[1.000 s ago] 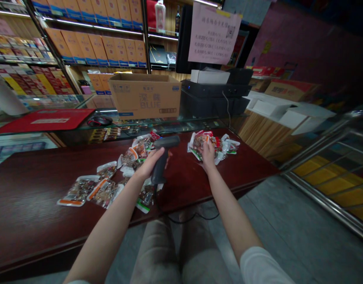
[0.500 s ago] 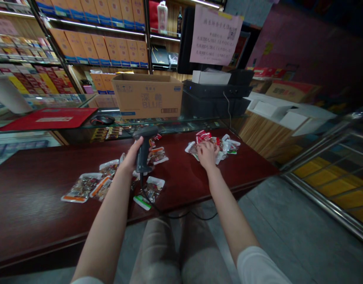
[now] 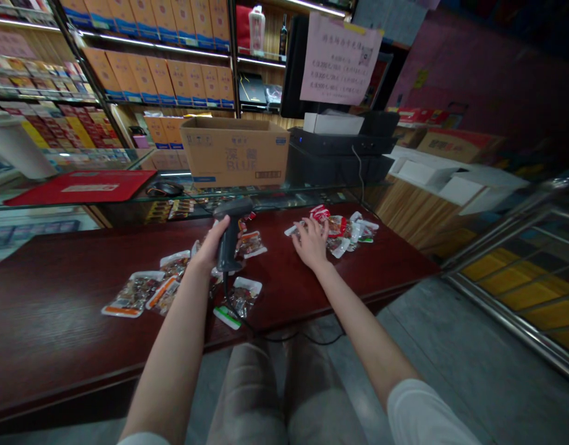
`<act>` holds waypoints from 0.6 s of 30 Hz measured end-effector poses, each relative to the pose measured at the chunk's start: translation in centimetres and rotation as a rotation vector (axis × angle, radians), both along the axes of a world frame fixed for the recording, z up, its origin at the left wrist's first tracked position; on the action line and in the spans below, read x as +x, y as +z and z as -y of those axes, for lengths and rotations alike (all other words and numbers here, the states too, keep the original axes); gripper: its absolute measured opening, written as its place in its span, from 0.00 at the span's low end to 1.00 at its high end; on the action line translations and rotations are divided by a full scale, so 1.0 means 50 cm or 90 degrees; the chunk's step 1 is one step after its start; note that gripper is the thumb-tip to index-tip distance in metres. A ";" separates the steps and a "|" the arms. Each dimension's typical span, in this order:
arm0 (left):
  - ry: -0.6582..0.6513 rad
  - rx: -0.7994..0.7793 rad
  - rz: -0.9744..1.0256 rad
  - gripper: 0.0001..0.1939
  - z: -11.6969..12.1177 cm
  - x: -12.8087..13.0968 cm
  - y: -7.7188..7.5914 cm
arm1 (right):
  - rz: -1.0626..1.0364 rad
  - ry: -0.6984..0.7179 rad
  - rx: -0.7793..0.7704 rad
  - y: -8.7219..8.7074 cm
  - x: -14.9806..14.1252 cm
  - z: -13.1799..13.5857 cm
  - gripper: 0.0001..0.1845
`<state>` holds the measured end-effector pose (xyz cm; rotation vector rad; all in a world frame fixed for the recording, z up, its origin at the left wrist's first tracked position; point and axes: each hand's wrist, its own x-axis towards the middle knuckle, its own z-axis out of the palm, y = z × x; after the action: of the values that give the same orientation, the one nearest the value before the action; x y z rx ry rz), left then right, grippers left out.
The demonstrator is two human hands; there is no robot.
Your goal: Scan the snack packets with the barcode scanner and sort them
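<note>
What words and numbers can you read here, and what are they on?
"BLUE": cardboard box, under "深" and a blurry character.
"200", "300", "500": pink paper sign; its other writing is hard to read.
Too small or blurry: print on the snack bags, orange boxes and red mat.

Shifted the scanner [image 3: 228, 244] leftward in the left hand [image 3: 210, 245]. Loosened the right hand [image 3: 312, 243] from a pinch, spread its fingers and slid a packet [image 3: 290, 230] left.
</note>
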<state>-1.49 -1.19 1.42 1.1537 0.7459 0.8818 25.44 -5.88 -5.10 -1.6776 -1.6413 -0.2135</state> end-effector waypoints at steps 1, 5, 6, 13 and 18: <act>0.000 0.000 -0.003 0.28 0.000 -0.001 0.001 | -0.003 0.013 -0.013 0.000 -0.012 -0.006 0.17; 0.008 0.017 -0.028 0.27 -0.004 -0.011 0.002 | -0.125 0.068 -0.097 -0.011 -0.056 -0.062 0.09; 0.015 0.016 -0.042 0.27 -0.006 -0.016 0.002 | -0.173 0.093 -0.116 -0.015 -0.067 -0.080 0.07; 0.062 0.006 -0.058 0.25 -0.001 -0.042 0.012 | -0.309 0.156 -0.154 -0.042 -0.121 -0.149 0.12; 0.059 0.020 -0.067 0.26 -0.004 -0.038 0.008 | -0.405 0.167 -0.117 -0.031 -0.079 -0.150 0.10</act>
<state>-3.41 -0.99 1.80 1.2081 0.8799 0.9183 21.50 1.62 -6.67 -1.4305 -1.3863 0.5627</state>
